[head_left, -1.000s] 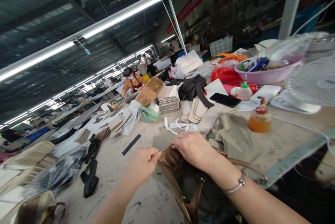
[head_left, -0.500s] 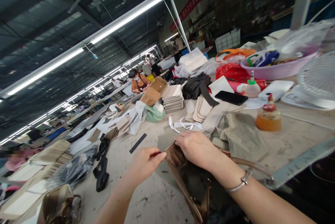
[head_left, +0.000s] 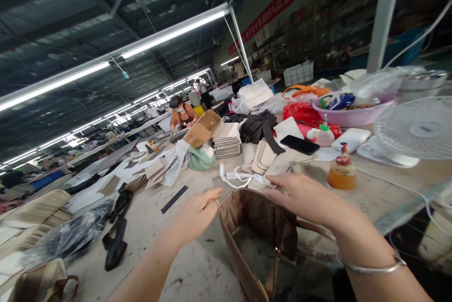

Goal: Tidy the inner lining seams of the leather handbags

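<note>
Brown bag (head_left: 240,259) — creased lining (head_left: 243,208), gaping mouth

Glaring white tube lamps (head_left: 174,32) above and beyond the hands (head_left: 197,212) light the desk (head_left: 190,273) fairly evenly; the roof (head_left: 52,24) overhead is dim, and the shelves (head_left: 335,33) far to their right are murky. Shadow fills the bag (head_left: 243,205) between and below them. Plastic film (head_left: 70,231) to their left glints. The hands look slightly soft; wide-angle distortion stretches the fan (head_left: 420,127) at far right.
</note>
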The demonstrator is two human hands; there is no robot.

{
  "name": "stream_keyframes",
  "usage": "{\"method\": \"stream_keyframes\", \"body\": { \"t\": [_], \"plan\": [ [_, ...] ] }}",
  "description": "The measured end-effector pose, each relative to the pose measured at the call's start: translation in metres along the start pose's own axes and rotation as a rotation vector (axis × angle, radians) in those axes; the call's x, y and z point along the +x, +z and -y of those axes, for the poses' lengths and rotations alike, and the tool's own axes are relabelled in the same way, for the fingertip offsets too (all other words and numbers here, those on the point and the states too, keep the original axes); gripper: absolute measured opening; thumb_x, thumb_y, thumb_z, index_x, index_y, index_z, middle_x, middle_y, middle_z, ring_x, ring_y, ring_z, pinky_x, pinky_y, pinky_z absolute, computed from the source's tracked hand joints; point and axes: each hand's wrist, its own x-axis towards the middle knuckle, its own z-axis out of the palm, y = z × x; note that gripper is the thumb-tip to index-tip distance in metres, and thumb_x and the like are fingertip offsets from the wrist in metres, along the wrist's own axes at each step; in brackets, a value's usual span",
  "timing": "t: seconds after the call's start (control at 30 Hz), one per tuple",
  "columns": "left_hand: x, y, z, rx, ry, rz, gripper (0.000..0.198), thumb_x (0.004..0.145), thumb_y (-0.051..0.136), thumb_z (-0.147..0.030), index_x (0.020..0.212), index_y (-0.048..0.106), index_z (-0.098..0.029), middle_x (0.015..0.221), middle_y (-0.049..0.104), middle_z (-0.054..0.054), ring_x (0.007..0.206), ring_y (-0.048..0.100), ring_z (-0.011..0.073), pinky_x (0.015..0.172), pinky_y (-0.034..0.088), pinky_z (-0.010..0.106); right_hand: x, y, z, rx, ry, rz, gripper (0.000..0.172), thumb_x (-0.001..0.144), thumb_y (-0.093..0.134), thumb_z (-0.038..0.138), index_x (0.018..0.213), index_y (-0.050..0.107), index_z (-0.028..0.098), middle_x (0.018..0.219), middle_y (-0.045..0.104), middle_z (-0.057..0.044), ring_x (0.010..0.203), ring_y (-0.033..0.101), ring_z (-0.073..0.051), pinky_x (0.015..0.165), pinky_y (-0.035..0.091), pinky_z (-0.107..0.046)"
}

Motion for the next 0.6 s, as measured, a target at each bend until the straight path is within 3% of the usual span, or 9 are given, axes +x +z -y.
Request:
{"method": "stream_keyframes", "body": {
  "t": [0.1, 0.17, 0.3, 0.5, 0.6],
  "plan": [
    [0.003, 0.001, -0.009, 0.153, 0.017, -0.022, 0.044, 0.093, 0.03, -0.04, 0.093, 0.07, -0.021, 0.093, 0.073, 0.007, 0.085, 0.065, 0.0219, 0.071, 0.039, 0.029, -0.003, 0.007, -0.006, -0.053, 0.055, 0.145, 0.032, 0.082, 0.055, 0.047, 0.078, 0.069, 0.018, 0.081, 0.069, -0.009, 0.076, 0.064, -0.024, 0.06, 0.042, -0.028],
    [0.002, 0.004, -0.01, 0.308, 0.025, -0.019, 0.045, 0.092, 0.034, -0.044, 0.074, 0.068, -0.021, 0.073, 0.071, 0.007, 0.068, 0.063, 0.0208, 0.06, 0.033, 0.029, -0.004, 0.01, -0.005, -0.036, 0.054, 0.179, 0.026, 0.079, 0.059, 0.043, 0.074, 0.068, 0.019, 0.075, 0.069, -0.006, 0.071, 0.062, -0.021, 0.056, 0.038, -0.026],
    [-0.004, 0.009, 0.001, 0.427, 0.007, -0.028, 0.034, 0.088, 0.042, -0.034, 0.064, 0.062, -0.02, 0.063, 0.065, 0.006, 0.061, 0.058, 0.0184, 0.057, 0.028, 0.028, -0.004, 0.012, -0.003, -0.005, 0.003, 0.197, 0.019, 0.079, 0.058, 0.034, 0.069, 0.068, 0.021, 0.068, 0.067, -0.003, 0.068, 0.061, -0.019, 0.058, 0.036, -0.026],
    [-0.011, 0.01, 0.023, -0.036, -0.149, -0.006, 0.034, 0.083, 0.046, -0.035, 0.055, 0.054, -0.019, 0.054, 0.061, 0.002, 0.055, 0.055, 0.0154, 0.058, 0.036, 0.027, 0.0, 0.022, -0.001, -0.039, -0.075, 0.233, 0.029, 0.083, 0.053, 0.036, 0.062, 0.065, 0.02, 0.065, 0.065, -0.005, 0.065, 0.059, -0.019, 0.058, 0.035, -0.027],
    [-0.013, 0.01, 0.03, -0.159, -0.189, 0.013, 0.039, 0.087, 0.037, -0.04, 0.064, 0.058, -0.018, 0.063, 0.067, 0.003, 0.06, 0.062, 0.0153, 0.062, 0.044, 0.027, 0.0, 0.025, 0.001, -0.047, -0.086, 0.226, 0.028, 0.083, 0.053, 0.036, 0.064, 0.065, 0.019, 0.067, 0.066, -0.006, 0.067, 0.06, -0.02, 0.058, 0.035, -0.027]
  ]
}}
